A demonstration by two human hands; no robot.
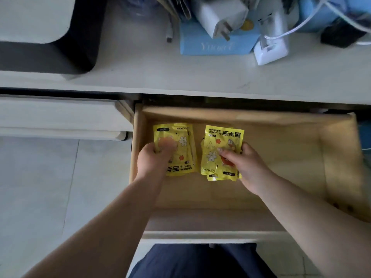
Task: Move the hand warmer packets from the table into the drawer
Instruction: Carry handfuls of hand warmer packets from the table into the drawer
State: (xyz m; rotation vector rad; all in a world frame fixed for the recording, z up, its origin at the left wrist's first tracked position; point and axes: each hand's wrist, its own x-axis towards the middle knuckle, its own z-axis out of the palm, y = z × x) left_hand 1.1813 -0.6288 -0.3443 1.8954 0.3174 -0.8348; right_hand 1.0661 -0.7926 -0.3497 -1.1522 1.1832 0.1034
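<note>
The wooden drawer (281, 149) is pulled open below the table edge. Two small stacks of yellow hand warmer packets are inside it, toward its left side. My left hand (154, 157) grips the left stack (183, 145), thumb on top, at the stack's left edge. My right hand (245, 163) holds the right stack (216, 143), fingers pressed on the top packet's lower right. Both stacks sit low in the drawer; whether they rest on its floor I cannot tell.
The white table top (140, 63) carries a blue box (212, 45), a white plug adapter (220, 15), a white device with a cable (271, 45) and a dark-edged object (50, 37) at the back left. A closed drawer front (60, 117) lies left of the open one.
</note>
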